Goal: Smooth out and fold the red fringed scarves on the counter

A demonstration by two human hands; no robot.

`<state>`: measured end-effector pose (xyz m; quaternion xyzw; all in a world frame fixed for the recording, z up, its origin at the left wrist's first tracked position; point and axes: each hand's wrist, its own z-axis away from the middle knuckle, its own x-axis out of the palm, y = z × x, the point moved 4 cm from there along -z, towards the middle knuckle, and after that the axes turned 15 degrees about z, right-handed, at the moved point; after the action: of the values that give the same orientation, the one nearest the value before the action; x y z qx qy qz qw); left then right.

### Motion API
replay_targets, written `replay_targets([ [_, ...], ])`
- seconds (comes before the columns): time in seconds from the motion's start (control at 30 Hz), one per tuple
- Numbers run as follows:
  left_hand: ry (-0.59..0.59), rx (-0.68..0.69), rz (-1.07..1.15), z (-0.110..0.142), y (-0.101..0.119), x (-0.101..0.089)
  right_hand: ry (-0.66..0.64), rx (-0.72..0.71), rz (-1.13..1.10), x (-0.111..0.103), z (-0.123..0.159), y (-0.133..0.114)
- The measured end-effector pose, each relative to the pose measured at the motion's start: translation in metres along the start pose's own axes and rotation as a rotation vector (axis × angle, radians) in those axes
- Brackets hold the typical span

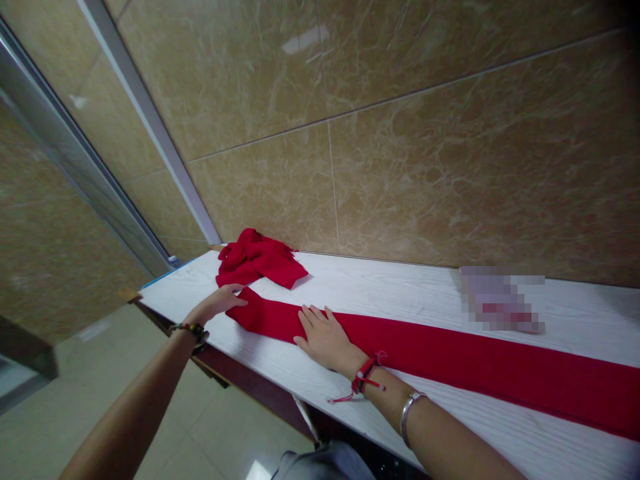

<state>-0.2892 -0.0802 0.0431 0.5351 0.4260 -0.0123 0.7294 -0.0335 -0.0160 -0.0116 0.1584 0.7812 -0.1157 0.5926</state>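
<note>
A long red scarf (pixel 425 342), folded into a flat band, runs along the white table from the left end out past the right edge of view. My left hand (pixel 223 301) is at its left end, with thumb and fingers closed on the cloth. Flat on the band, a little to the right, lies my right hand (pixel 323 337), fingers stretched out and pressing the fabric. Just beyond my left hand sits a second red cloth (pixel 260 259), crumpled in a heap with some fringe at its edge.
The narrow white table (pixel 385 293) stands against a tan marble-tiled wall (pixel 400 180). A blurred-out flat item (pixel 500 300) lies at the back right. Tiled floor (pixel 195 427) shows below the table's left and front edges. A metal frame (pixel 85 153) rises at the left.
</note>
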Motion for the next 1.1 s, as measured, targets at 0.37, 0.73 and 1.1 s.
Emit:
replay_targets([
  [0.37,-0.093,-0.001,0.051,0.016,0.039,0.012,0.027,0.005,0.014,0.003,0.000,0.000],
  [0.73,-0.111,0.279,-0.148,0.031,0.034,0.019,0.024,0.010,0.009,0.004,0.000,0.000],
  [1.1,0.156,0.384,-0.531,0.025,0.022,0.006,0.018,0.016,0.019,0.001,0.001,-0.001],
])
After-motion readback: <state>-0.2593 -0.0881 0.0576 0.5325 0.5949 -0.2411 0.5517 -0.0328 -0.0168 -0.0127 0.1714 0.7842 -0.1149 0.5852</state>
